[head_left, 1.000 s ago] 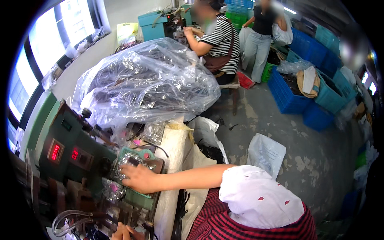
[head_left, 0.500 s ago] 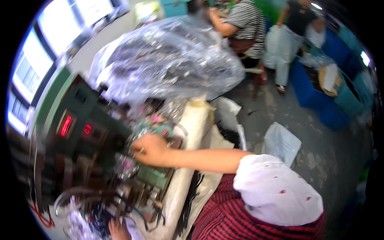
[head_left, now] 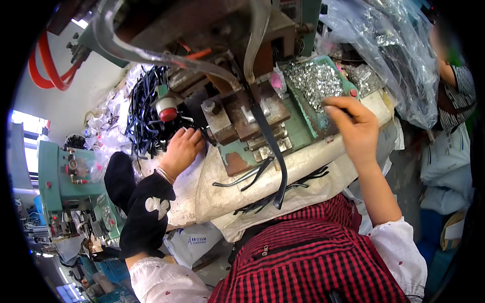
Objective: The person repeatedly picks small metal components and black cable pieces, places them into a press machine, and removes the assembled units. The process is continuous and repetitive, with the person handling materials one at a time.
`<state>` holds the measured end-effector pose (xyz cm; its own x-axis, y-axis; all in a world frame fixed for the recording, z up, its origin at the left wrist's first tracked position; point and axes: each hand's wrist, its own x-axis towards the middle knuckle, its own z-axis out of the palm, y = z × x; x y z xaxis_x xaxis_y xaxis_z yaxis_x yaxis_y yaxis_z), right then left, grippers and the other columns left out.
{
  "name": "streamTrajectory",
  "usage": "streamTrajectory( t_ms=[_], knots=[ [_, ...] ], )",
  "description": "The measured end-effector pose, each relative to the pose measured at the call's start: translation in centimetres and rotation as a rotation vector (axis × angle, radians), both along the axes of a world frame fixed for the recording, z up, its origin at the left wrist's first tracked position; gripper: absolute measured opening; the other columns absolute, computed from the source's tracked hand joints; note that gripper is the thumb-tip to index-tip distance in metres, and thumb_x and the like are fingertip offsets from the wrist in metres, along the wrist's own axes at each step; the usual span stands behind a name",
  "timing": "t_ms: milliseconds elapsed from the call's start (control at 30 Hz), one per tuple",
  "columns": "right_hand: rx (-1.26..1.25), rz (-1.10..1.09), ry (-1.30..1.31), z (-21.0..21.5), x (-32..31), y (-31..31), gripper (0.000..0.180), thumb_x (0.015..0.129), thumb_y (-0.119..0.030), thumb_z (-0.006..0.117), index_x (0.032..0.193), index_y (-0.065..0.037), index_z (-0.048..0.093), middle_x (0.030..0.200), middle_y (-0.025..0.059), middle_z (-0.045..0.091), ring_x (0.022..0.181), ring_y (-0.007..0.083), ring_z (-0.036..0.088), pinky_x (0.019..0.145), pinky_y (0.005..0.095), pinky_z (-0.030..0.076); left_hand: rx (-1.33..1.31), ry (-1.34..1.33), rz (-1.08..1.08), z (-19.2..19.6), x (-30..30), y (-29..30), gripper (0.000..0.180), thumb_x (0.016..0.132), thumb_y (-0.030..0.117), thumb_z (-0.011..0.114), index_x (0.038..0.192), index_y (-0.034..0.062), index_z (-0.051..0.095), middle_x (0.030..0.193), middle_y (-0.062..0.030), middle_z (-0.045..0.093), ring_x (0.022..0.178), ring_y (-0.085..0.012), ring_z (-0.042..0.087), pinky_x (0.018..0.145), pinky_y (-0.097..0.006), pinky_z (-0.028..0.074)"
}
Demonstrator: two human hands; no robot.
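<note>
Place: a small factory workshop, crowded with machines.
Centre: a worn green press machine with clear hoses.
1 o'clock: a green tray of small silver metal parts; clear plastic bags of stock.
9 o'clock: another green machine.
10 o'clock: bundled dark straps.
3 o'clock: a co-worker nearby.

Red-and-black checked apron, green tray, black straps, silver bits.

Right hand fingertips among metal bits
</note>
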<state>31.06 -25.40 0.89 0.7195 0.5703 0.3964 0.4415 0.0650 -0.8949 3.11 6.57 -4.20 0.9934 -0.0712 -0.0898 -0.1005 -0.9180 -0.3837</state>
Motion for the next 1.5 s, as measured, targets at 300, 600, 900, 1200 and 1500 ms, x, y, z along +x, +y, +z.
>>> streamTrajectory(
  t_ms=[300, 600, 900, 1200, 1500],
  knots=[
    [0.307, 0.126, 0.194, 0.6, -5.3, 9.0, 0.036, 0.084, 0.001, 0.071, 0.120, 0.003, 0.063, 0.105, 0.0101, 0.069, 0.092, 0.0147, 0.067, 0.083, 0.0278, 0.052, -0.216, -0.619, 0.311, -2.5, -2.3, 0.2, 0.017, 0.079, 0.005, 0.067, 0.096, 0.0059, 0.067, 0.095, -0.0051, 0.067, 0.082, -0.0216, 0.063, 0.071, -0.035, 0.049],
    [0.282, 0.327, 0.528, 5.6, -7.6, 7.5, 0.044, 0.089, 0.005, 0.063, 0.131, 0.004, 0.052, 0.114, 0.0083, 0.065, 0.102, 0.0128, 0.063, 0.091, 0.0269, 0.049, -1.028, -1.560, 0.456, 7.7, 1.4, -11.3, 0.008, 0.096, 0.002, 0.062, 0.101, -0.0023, 0.067, 0.092, -0.0105, 0.071, 0.073, -0.0129, 0.063, 0.065, -0.025, 0.050],
    [-0.544, -0.394, -0.604, -1.6, 2.7, 1.9, 0.028, 0.077, -0.013, 0.073, 0.103, -0.006, 0.072, 0.126, 0.0232, 0.059, 0.131, 0.0411, 0.048, 0.102, 0.0511, 0.045, -0.584, -0.994, -0.255, 10.0, 9.9, -17.5, 0.020, 0.072, 0.001, 0.084, 0.087, 0.0081, 0.073, 0.090, -0.0077, 0.074, 0.060, -0.0142, 0.061, 0.049, -0.026, 0.041],
    [-0.095, -0.428, -0.438, -4.0, 5.2, 5.2, 0.008, 0.076, -0.014, 0.068, 0.077, -0.006, 0.067, 0.098, 0.0093, 0.065, 0.107, 0.0308, 0.057, 0.076, 0.0477, 0.051, -0.385, -1.140, -0.317, 10.0, 10.7, -20.9, 0.005, 0.090, 0.000, 0.072, 0.089, -0.0020, 0.068, 0.087, -0.0170, 0.072, 0.067, -0.0258, 0.068, 0.049, -0.032, 0.050],
    [-0.067, -0.448, -0.402, -5.7, 5.5, 4.8, 0.016, 0.080, -0.019, 0.067, 0.070, -0.007, 0.066, 0.079, 0.0090, 0.063, 0.091, 0.0300, 0.060, 0.067, 0.0468, 0.046, -0.494, -1.133, -0.273, 10.8, 11.4, -22.4, 0.008, 0.088, 0.001, 0.075, 0.088, -0.0045, 0.068, 0.089, -0.0173, 0.073, 0.073, -0.0272, 0.070, 0.054, -0.032, 0.053]
  ],
)
